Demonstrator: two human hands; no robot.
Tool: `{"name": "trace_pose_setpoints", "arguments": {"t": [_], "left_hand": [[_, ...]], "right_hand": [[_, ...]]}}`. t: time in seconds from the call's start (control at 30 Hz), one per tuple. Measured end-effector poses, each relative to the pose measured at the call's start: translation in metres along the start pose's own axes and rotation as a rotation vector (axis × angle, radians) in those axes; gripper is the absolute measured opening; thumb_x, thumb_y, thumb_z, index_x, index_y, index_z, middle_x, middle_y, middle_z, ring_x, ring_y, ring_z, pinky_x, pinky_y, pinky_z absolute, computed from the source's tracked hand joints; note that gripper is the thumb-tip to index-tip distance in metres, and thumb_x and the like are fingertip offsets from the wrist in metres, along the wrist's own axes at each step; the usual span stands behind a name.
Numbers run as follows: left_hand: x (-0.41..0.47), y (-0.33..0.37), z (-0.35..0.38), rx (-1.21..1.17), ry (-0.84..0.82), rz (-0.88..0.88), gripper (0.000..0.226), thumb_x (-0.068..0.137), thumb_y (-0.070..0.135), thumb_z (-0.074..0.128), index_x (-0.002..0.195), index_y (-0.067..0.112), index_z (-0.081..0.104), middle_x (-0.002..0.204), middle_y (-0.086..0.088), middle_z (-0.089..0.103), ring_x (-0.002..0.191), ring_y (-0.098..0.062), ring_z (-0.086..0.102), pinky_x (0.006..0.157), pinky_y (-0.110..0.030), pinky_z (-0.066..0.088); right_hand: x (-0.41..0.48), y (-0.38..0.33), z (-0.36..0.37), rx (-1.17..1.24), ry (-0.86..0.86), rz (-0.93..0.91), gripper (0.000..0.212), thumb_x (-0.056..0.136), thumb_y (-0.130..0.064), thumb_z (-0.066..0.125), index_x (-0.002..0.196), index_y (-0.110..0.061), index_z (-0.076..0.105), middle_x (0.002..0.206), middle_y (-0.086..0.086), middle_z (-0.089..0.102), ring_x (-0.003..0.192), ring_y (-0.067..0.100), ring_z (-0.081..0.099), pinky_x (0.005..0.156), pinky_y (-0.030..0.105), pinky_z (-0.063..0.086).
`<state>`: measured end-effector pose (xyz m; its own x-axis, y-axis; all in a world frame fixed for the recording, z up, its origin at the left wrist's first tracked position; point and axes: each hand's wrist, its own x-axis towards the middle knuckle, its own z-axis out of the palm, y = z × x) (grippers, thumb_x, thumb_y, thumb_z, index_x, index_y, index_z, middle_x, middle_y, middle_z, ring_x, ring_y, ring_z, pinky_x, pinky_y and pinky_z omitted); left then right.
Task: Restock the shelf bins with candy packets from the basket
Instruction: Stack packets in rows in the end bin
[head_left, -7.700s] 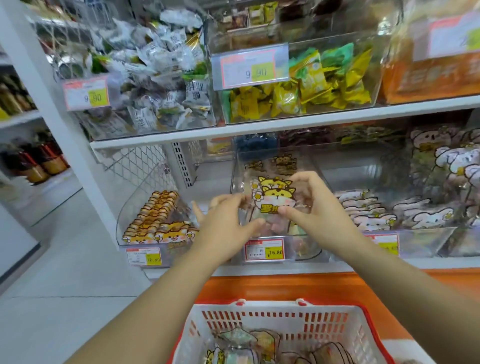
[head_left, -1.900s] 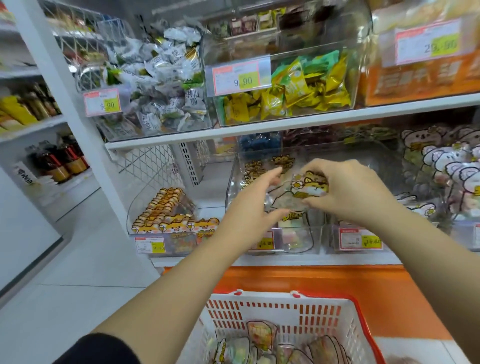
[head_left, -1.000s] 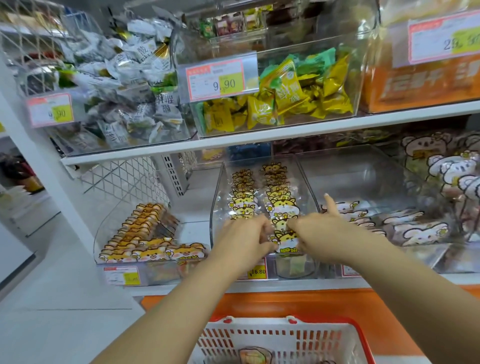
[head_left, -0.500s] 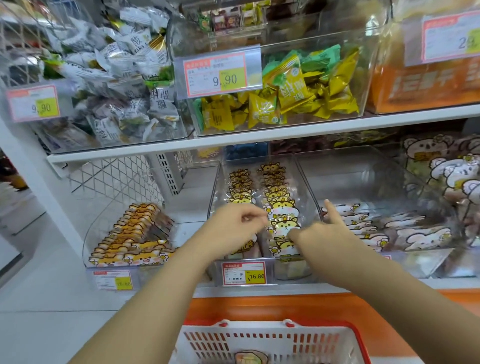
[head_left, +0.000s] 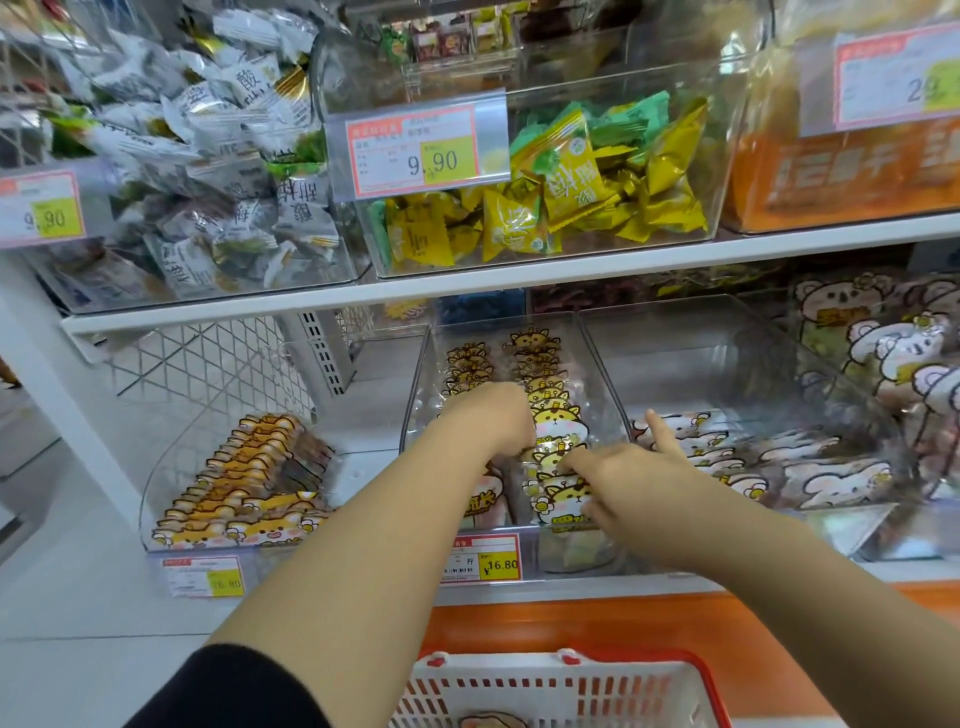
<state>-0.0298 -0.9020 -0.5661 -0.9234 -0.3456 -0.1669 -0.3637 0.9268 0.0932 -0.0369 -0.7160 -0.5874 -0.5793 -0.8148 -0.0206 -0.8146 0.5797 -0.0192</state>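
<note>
Take the middle bin (head_left: 415, 405) on the lower shelf (head_left: 675, 577) as your mark.

Left of it, the left bin (head_left: 156, 467) holds orange packets stood on edge in tight rows. That is probably the pattern for your own bin: faces forward, so that each one can be read and pulled out.

Inside the middle bin, your left hand (head_left: 493, 421) is over the left row. Its fingers bend down behind the knuckles, so I cannot tell whether it grips a packet or only props the row.

Just beside it in the same bin, the packets (head_left: 558, 423) run in two files from the back wall to the front. They overlap like tiles, with the nearest ones above the price tag (head_left: 485, 558).

Below the front of the bin, the basket (head_left: 561, 686) sits close under your arms, which keeps each reach short. One packet shows at its near edge, so there seems to be more to load.

At the bin's front right, your right hand (head_left: 628, 467) has its thumb and lower fingers curled on the front packets. It seems to be seating them upright against the front wall, and one finger sticks out straight.

Right of the middle bin, the right bin (head_left: 727, 364) holds white packets only at its front.
</note>
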Motion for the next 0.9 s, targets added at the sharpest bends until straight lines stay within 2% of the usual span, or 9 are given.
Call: {"name": "trace_pose_setpoints", "arguments": {"t": [0.13, 0.23, 0.37, 0.57, 0.67, 0.77, 0.9], "left_hand": [[-0.003, 0.007, -0.005, 0.053, 0.028, 0.013, 0.016, 0.088, 0.025, 0.072, 0.104, 0.022, 0.076, 0.103, 0.002, 0.072, 0.094, -0.022, 0.067, 0.088, -0.04, 0.057], [-0.015, 0.015, -0.007, 0.104, 0.141, 0.102, 0.007, 0.093, 0.029, 0.066, 0.094, 0.031, 0.073, 0.098, 0.008, 0.07, 0.091, -0.018, 0.067, 0.083, -0.038, 0.057], [-0.031, 0.013, -0.003, -0.062, 0.175, 0.198, 0.01, 0.096, 0.03, 0.062, 0.097, 0.03, 0.072, 0.096, 0.007, 0.072, 0.089, -0.016, 0.067, 0.082, -0.041, 0.059], [-0.046, -0.001, 0.011, -0.326, 0.146, 0.302, 0.022, 0.099, 0.028, 0.06, 0.118, 0.029, 0.07, 0.115, 0.008, 0.071, 0.101, -0.011, 0.063, 0.093, -0.033, 0.052], [-0.05, -0.006, 0.011, -0.411, 0.102, 0.325, 0.033, 0.101, 0.025, 0.057, 0.133, 0.033, 0.061, 0.125, 0.009, 0.067, 0.11, -0.009, 0.062, 0.097, -0.029, 0.05], [-0.052, -0.012, 0.011, -0.454, 0.089, 0.314, 0.022, 0.1, 0.024, 0.058, 0.12, 0.03, 0.064, 0.115, 0.011, 0.067, 0.103, -0.006, 0.063, 0.092, -0.03, 0.053], [-0.048, -0.012, 0.005, -0.319, 0.036, 0.298, 0.018, 0.096, 0.028, 0.064, 0.113, 0.026, 0.071, 0.102, 0.011, 0.067, 0.092, -0.007, 0.062, 0.085, -0.028, 0.051]], "right_hand": [[0.0, -0.002, -0.002, -0.04, 0.008, 0.013, 0.037, 0.098, -0.014, 0.047, 0.134, -0.024, 0.046, 0.11, -0.001, 0.065, 0.11, 0.019, 0.061, 0.118, 0.058, -0.007], [-0.001, -0.003, -0.004, -0.095, 0.02, 0.007, 0.035, 0.098, -0.013, 0.047, 0.131, -0.024, 0.049, 0.105, -0.001, 0.068, 0.108, 0.02, 0.062, 0.119, 0.058, -0.003], [-0.004, -0.005, -0.006, -0.156, 0.049, -0.008, 0.031, 0.099, -0.015, 0.049, 0.128, -0.027, 0.052, 0.101, -0.003, 0.07, 0.109, 0.02, 0.063, 0.119, 0.057, -0.003], [-0.008, -0.011, -0.007, -0.253, 0.091, -0.011, 0.03, 0.1, -0.017, 0.048, 0.126, -0.029, 0.057, 0.099, -0.001, 0.071, 0.106, 0.021, 0.065, 0.121, 0.052, -0.005], [-0.008, -0.011, -0.005, -0.265, 0.097, -0.004, 0.031, 0.101, -0.017, 0.047, 0.126, -0.031, 0.058, 0.103, -0.001, 0.072, 0.108, 0.022, 0.065, 0.12, 0.052, -0.008], [-0.008, -0.01, -0.007, -0.218, 0.076, -0.004, 0.034, 0.101, -0.018, 0.048, 0.131, -0.034, 0.053, 0.113, -0.004, 0.068, 0.118, 0.02, 0.059, 0.118, 0.057, -0.01], [-0.009, -0.008, -0.005, -0.185, 0.12, -0.001, 0.04, 0.098, -0.026, 0.055, 0.136, -0.035, 0.053, 0.133, 0.0, 0.047, 0.129, 0.026, 0.043, 0.117, 0.063, -0.006]]}}
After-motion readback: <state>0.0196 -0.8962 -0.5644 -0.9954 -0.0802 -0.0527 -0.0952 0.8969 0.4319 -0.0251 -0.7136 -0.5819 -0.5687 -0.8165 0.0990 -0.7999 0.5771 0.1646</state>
